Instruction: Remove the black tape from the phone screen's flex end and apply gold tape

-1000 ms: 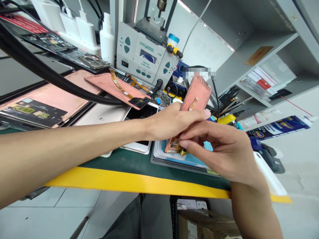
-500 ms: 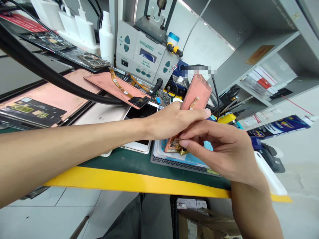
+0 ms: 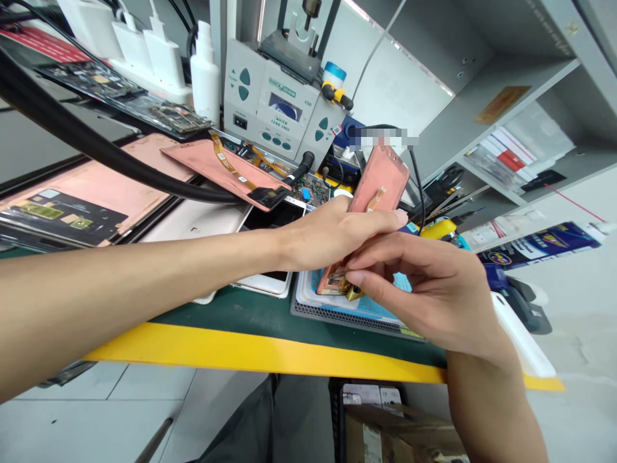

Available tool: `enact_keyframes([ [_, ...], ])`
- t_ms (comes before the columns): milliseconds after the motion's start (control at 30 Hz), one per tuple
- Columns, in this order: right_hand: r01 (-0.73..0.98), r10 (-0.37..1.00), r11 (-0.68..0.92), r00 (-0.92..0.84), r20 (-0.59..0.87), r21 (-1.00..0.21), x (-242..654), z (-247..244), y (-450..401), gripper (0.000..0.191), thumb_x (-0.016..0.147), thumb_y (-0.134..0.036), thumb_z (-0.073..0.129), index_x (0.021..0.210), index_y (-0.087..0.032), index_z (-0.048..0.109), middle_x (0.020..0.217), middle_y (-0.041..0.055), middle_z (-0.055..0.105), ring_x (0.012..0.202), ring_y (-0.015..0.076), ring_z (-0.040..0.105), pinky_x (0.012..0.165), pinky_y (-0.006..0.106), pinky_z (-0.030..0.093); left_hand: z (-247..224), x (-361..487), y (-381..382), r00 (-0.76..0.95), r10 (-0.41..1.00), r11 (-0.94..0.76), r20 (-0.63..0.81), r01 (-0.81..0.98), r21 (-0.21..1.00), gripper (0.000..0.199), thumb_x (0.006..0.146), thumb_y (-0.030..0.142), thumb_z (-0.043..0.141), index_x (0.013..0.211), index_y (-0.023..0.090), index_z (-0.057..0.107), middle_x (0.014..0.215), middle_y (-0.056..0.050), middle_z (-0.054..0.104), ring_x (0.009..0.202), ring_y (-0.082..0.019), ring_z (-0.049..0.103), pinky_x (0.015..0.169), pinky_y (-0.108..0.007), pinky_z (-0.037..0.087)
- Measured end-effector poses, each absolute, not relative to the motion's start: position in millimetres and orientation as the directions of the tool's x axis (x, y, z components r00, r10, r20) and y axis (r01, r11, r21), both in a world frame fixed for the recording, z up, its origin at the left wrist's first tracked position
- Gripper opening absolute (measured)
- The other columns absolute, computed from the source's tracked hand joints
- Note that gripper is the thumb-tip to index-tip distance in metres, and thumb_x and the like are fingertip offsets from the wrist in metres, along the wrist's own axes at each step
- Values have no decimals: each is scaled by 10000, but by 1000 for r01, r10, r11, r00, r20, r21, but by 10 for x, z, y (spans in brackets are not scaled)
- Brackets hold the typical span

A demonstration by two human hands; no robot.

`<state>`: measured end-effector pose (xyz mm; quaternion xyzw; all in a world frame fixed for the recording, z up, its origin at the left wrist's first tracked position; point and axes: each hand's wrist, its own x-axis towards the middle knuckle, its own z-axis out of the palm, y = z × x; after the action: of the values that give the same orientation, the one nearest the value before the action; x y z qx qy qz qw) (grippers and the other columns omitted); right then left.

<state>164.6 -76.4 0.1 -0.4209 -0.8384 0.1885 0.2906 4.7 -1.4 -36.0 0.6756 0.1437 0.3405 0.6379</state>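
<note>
We find a copper-backed phone display panel standing tilted above the bench, its upper part rising behind the left hand and its lower end showing below it, with a short flex cable on the back. The left hand's fingers lie together across the panel and appear clamped on it. The right hand comes in from below, its fingers curled and slightly apart, with the thumb at the panel's lower end beside a small gold tab; we cannot tell whether these fingers grip it. The panel hangs above a blue-printed repair pad on a grey perforated mat. Just left of that lies a white smartphone, partly under the left forearm, with a second copper-backed panel resting over its top end. A black hose crosses a larger pink sheet. Behind stand a lead-free soldering station, a white bottle and white chargers. The green bench mat ends in a yellow edge.
</note>
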Motion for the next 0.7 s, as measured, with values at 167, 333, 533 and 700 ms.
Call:
enact_keyframes([
  [167,594,818,568,-478,318,-569,1646,-4,-759,62,897,-134,699,911,-191,719,817,20,764,696,154,694,564,282,519,-365,53,-11,730,622,-153,282,-240,959,477,946,481,468,592,180,579,583,-14,614,558,-127,564,540,-256,421],
  [333,580,809,582,-489,327,-571,1660,-8,-761,64,898,-132,702,917,-191,721,819,20,766,704,152,694,566,273,517,-367,51,-12,718,635,-152,284,-244,958,471,932,482,499,578,181,574,565,-14,607,542,-132,559,513,-254,412],
  [533,576,803,590,-490,338,-566,1662,-24,-755,61,893,-128,706,913,-184,722,811,25,762,693,151,690,559,271,512,-361,58,-7,727,627,-141,279,-247,959,477,936,476,490,577,181,598,559,-14,618,527,-134,565,511,-259,420],
  [700,566,803,588,-491,337,-577,1660,-19,-766,54,896,-130,704,914,-177,722,822,36,768,705,158,696,568,274,517,-354,74,-15,707,656,-106,267,-264,959,480,924,465,523,544,183,603,542,-15,618,524,-131,569,519,-254,434],
])
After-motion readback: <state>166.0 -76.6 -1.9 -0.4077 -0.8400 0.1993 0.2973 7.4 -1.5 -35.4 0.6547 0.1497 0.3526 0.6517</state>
